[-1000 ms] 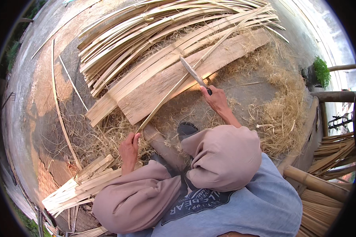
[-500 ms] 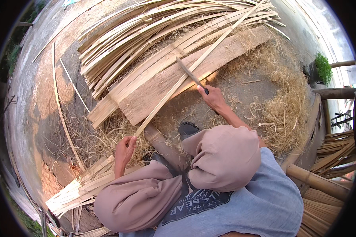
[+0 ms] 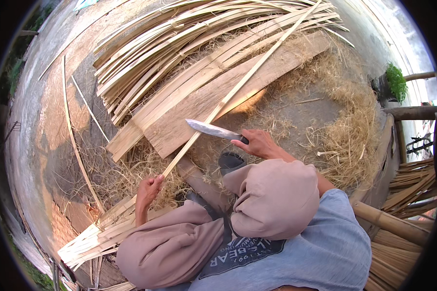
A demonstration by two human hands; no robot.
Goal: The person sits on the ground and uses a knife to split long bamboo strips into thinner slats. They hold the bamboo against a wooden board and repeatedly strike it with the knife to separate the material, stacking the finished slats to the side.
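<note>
My left hand point(image 3: 149, 190) is closed on the near end of a long, pale bamboo strip point(image 3: 243, 81). The strip slants away to the upper right across a wooden plank point(image 3: 172, 127). In my right hand point(image 3: 260, 143) is a knife point(image 3: 216, 130), gripped by its dark handle. Its blade lies across the strip just past the plank's near edge, pointing left. Whether the blade's edge bites into the strip I cannot tell.
Beyond the plank lies a large pile of bamboo strips point(image 3: 155, 58). Curly shavings point(image 3: 352, 128) cover the ground at the right. Another bundle of strips point(image 3: 99, 233) rests at the lower left. A thick bamboo pole point(image 3: 391, 223) and more strips are at the right edge.
My right hand has drawn the knife nearer along the strip, and its blade has swung to point left. My left hand, still on the strip's end, has shifted slightly nearer and left.
</note>
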